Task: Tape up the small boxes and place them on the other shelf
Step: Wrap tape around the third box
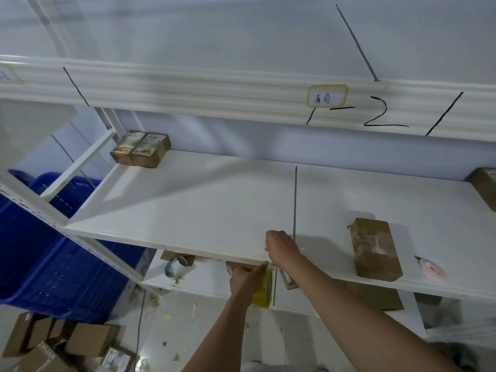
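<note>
My left hand (pixel 245 280) grips a yellow roll of tape (pixel 264 288) just below the front edge of the white shelf (pixel 188 205). My right hand (pixel 280 247) is curled at that shelf edge, fingers closed on what looks like the tape's end; the strip itself is barely visible. A small brown cardboard box (pixel 374 249) lies on the shelf to the right of my hands. Two small taped boxes (pixel 141 149) sit side by side at the shelf's back left corner. Another brown box (pixel 484 186) is cut off at the right edge.
A pink object (pixel 432 268) lies on the shelf right of the box. The lower shelf holds a tape roll (pixel 175 265) and cardboard scraps. Blue plastic crates (pixel 53 251) stand left, and loose cardboard boxes (pixel 61 345) lie on the floor. An upper shelf beam (pixel 214 92) spans overhead.
</note>
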